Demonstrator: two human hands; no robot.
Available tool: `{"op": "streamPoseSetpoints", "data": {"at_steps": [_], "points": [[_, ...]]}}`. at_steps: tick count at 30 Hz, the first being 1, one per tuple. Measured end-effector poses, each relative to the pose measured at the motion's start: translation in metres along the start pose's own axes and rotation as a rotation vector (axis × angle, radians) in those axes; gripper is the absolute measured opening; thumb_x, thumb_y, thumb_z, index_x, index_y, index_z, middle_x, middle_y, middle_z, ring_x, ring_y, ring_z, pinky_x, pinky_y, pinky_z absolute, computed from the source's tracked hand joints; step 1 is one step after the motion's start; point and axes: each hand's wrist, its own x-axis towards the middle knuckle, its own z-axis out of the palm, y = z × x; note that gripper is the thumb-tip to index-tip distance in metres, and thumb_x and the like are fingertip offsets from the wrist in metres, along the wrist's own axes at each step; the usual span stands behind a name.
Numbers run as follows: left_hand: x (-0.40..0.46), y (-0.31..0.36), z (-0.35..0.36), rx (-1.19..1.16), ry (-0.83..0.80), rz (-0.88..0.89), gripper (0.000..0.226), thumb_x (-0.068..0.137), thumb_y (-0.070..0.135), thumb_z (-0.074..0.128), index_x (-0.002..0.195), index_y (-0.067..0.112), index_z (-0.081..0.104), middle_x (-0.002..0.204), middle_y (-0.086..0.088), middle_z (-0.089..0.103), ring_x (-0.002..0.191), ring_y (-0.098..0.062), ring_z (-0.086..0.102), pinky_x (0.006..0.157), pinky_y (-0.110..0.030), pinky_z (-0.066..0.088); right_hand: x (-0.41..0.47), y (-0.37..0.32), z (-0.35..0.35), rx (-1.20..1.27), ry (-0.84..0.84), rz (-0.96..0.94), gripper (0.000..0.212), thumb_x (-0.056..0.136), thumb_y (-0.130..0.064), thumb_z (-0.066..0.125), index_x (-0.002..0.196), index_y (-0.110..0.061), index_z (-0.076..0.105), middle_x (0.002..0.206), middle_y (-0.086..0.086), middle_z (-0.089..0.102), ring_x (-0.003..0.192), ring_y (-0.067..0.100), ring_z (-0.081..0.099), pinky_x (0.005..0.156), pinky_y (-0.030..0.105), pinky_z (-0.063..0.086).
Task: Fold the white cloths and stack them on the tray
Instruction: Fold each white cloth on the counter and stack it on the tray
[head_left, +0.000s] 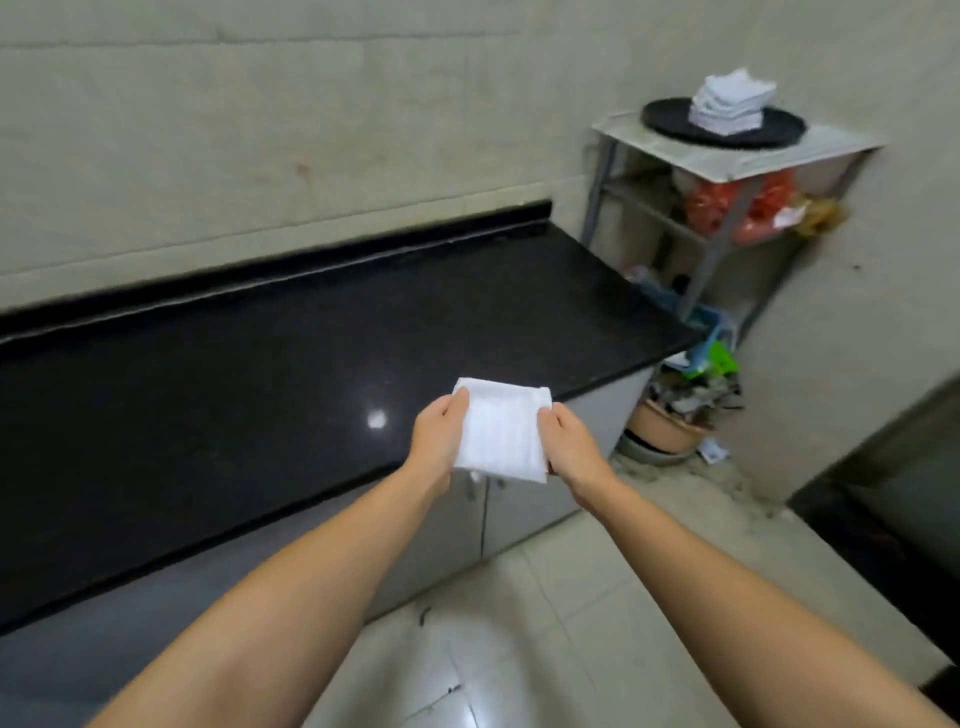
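A folded white cloth (498, 431) is held in the air above the front edge of the black counter (234, 374). My left hand (436, 441) grips its left edge and my right hand (569, 447) grips its right edge, thumbs on top. Far off at the upper right, a round black tray (670, 122) lies on top of a metal shelf rack (727, 156). A stack of several folded white cloths (730, 104) sits on that tray.
The rack's lower shelves hold red bags (737, 208) and clutter. A tan basin (665, 426) and other items stand on the floor between the counter's right end and the wall. Grey cabinet doors (519, 509) are below the counter. Pale floor tiles (519, 649) lie under my arms.
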Motion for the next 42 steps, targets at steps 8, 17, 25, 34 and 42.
{"op": "streamPoseSetpoints", "data": {"at_steps": [8, 17, 25, 34, 42], "points": [[-0.009, -0.005, 0.244, 0.075, -0.290, -0.002, 0.024, 0.099, 0.024, 0.045, 0.104, 0.009, 0.063, 0.098, -0.007, 0.061, 0.086, -0.018, 0.058, 0.069, -0.026, 0.046, 0.035, 0.053, -0.221, 0.085, 0.267, 0.206, 0.047, 0.102, -0.037, 0.028, 0.130, -0.009, 0.053, 0.127, 0.005, 0.055, 0.117, 0.022, 0.054, 0.089, 0.025, 0.039], [0.060, 0.032, 0.390, 0.150, -0.384, 0.086, 0.023, 0.100, 0.024, 0.045, 0.105, 0.010, 0.061, 0.101, -0.007, 0.064, 0.095, -0.023, 0.062, 0.071, -0.029, 0.052, 0.142, 0.058, -0.343, -0.118, 0.416, 0.031, 0.030, 0.103, -0.024, 0.030, 0.091, -0.009, 0.053, 0.100, 0.013, 0.056, 0.093, 0.019, 0.049, 0.076, 0.028, 0.034], [0.209, 0.126, 0.515, 0.150, -0.308, 0.245, 0.027, 0.100, 0.025, 0.040, 0.099, 0.008, 0.062, 0.100, -0.010, 0.063, 0.096, -0.022, 0.060, 0.084, -0.038, 0.050, 0.322, -0.019, -0.434, -0.196, 0.455, -0.109, 0.036, 0.102, -0.023, 0.030, 0.071, -0.009, 0.042, 0.075, 0.009, 0.046, 0.079, 0.021, 0.042, 0.067, 0.032, 0.028], [0.341, 0.254, 0.606, 0.267, -0.148, 0.524, 0.039, 0.101, 0.023, 0.036, 0.103, -0.007, 0.062, 0.101, -0.023, 0.062, 0.090, -0.029, 0.056, 0.072, -0.030, 0.037, 0.485, -0.133, -0.517, -0.361, 0.418, -0.306, 0.032, 0.103, -0.024, 0.029, 0.083, -0.008, 0.048, 0.087, 0.010, 0.050, 0.081, 0.021, 0.044, 0.065, 0.030, 0.028], [0.455, 0.323, 0.661, 0.242, 0.036, 0.529, 0.036, 0.101, 0.028, 0.038, 0.104, 0.002, 0.061, 0.097, -0.010, 0.060, 0.089, -0.022, 0.055, 0.074, -0.030, 0.039, 0.647, -0.206, -0.561, -0.460, 0.284, -0.427, 0.033, 0.101, -0.025, 0.037, 0.085, -0.006, 0.059, 0.091, 0.017, 0.055, 0.087, 0.022, 0.048, 0.071, 0.030, 0.032]]}}
